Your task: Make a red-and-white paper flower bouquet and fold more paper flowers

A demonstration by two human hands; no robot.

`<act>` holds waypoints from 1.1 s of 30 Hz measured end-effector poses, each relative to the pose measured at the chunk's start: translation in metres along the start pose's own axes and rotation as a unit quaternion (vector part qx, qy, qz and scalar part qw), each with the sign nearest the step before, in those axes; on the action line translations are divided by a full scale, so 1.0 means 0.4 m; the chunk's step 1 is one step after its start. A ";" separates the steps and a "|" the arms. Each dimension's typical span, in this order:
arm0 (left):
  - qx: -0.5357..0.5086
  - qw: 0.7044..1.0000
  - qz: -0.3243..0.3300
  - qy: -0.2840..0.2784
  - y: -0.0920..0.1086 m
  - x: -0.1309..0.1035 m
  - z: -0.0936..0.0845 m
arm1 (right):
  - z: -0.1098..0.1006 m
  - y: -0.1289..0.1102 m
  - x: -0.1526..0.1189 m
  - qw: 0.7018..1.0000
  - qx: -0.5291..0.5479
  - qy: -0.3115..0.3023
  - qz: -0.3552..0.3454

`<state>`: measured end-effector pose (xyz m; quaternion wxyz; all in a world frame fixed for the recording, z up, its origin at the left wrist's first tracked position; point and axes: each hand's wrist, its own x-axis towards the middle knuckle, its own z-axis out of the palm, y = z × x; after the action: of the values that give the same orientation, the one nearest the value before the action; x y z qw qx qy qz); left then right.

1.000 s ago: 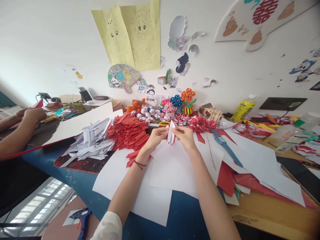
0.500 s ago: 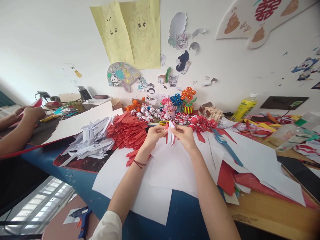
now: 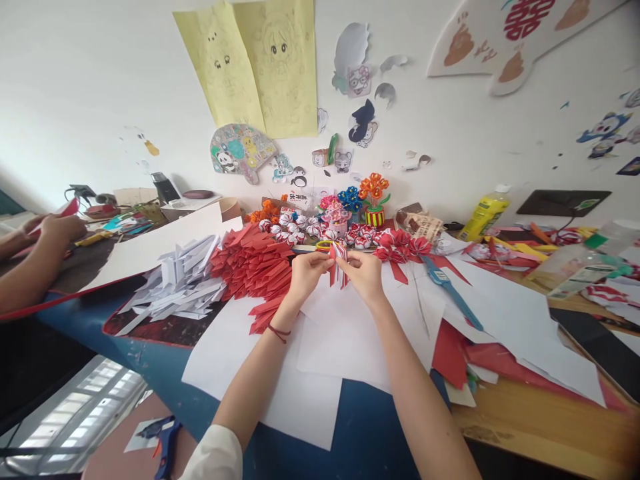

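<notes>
A small bundle of folded red and white paper (image 3: 339, 263) is pinched between my two hands, upright above the white sheets (image 3: 345, 333). My left hand (image 3: 309, 272) grips its left side, thumb and fingers pressed together. On its right side my right hand (image 3: 364, 272) is closed in the same way. Left of my hands lie a heap of folded red paper pieces (image 3: 253, 263) and a heap of white ones (image 3: 183, 280). Red and white paper flowers (image 3: 400, 245) lie just beyond my right hand.
Potted flowers (image 3: 375, 200) stand by the wall. To the right are a blue watch (image 3: 453, 290), a yellow bottle (image 3: 485, 213), a black phone (image 3: 595, 343) and a clear bottle (image 3: 575, 270). Another person's hands (image 3: 55, 230) hold red paper at far left. A glue gun (image 3: 166, 443) lies lower left.
The paper bundle has turned slightly between my fingers, showing more red at its left and less plain white. The whole view has shifted a little.
</notes>
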<state>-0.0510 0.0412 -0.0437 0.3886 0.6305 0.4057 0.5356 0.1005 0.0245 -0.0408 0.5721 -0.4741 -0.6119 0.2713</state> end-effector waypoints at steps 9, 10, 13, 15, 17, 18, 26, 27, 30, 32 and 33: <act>0.077 0.994 0.059 0.044 0.011 -0.009 0.004 | 0.002 0.002 0.000 0.999 0.016 -0.028 -0.014; 0.073 0.994 0.060 0.047 0.012 -0.009 0.004 | 0.002 0.003 -0.001 0.999 0.013 -0.027 -0.016; 0.064 0.995 0.063 0.044 0.012 -0.009 0.005 | 0.005 0.007 -0.002 1.000 0.008 -0.024 -0.017; 0.061 0.996 0.062 0.036 0.010 -0.009 0.005 | 0.009 0.012 -0.001 1.000 0.011 -0.020 -0.013; 0.060 0.996 0.061 0.033 0.008 -0.009 0.004 | 0.013 0.016 -0.001 1.000 0.019 -0.021 -0.013; 0.059 0.996 0.061 0.032 0.007 -0.009 0.003 | 0.015 0.017 0.000 0.999 0.027 -0.025 -0.013; 0.086 0.994 0.065 0.036 0.014 -0.007 -0.005 | 0.012 0.013 -0.001 0.996 0.066 -0.057 -0.001; 0.091 0.993 0.067 0.037 0.015 -0.007 -0.004 | 0.012 0.014 0.000 0.996 0.063 -0.055 0.002; 0.097 0.991 0.073 0.047 0.020 -0.011 -0.001 | 0.015 0.020 0.001 0.998 0.048 -0.043 0.008; 0.089 0.992 0.072 0.045 0.023 -0.015 -0.002 | 0.016 0.022 0.001 0.998 0.051 -0.042 0.010; 0.085 0.993 0.069 0.041 0.025 -0.016 -0.003 | 0.017 0.021 0.001 0.997 0.057 -0.046 0.012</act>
<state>-0.0520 0.0316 -0.0367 0.2790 0.6654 0.4204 0.5502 0.0964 0.0295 -0.0495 0.5661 -0.4357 -0.6151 0.3338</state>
